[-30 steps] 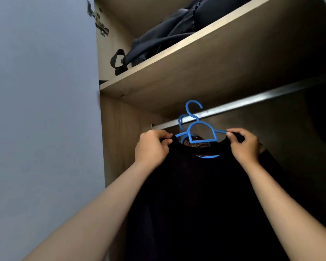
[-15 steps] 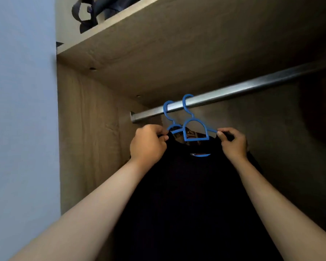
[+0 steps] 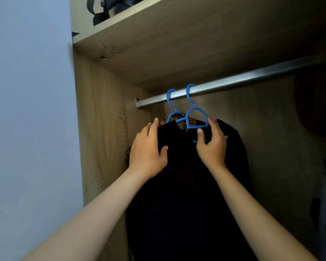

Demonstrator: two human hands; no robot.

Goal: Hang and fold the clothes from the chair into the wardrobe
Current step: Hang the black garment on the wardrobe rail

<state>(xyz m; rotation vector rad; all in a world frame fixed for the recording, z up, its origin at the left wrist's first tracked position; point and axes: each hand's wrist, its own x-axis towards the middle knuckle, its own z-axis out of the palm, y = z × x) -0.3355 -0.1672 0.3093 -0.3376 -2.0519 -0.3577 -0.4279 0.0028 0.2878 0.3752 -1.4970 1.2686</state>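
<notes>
Now both hangers sit hooked on the rail (image 3: 233, 80) inside the wardrobe (image 3: 102, 129). Front blue hanger (image 3: 196, 117) carries the black shirt (image 3: 186, 185), which hangs straight down from it. Rear blue hanger (image 3: 170, 102) sits just to its left — a patterned brown garment (image 3: 177, 117) peeks out behind the shirt collar.

Left hand (image 3: 149, 149) lies on the shirt's left shoulder, fingers straight and spread, thumb on the front of the fabric — resting on it, not gripping. Right hand (image 3: 213, 144) is on the right shoulder, fingers extended up along the hanger's arm, thumb pointing up over the cloth just below the hanger loop. Hands sit apart, one per shoulder.

Shelf (image 3: 177, 34) above the rail holds a dark bag (image 3: 100, 12), only partly in view. Wardrobe door (image 3: 26, 110) fills the left side.
</notes>
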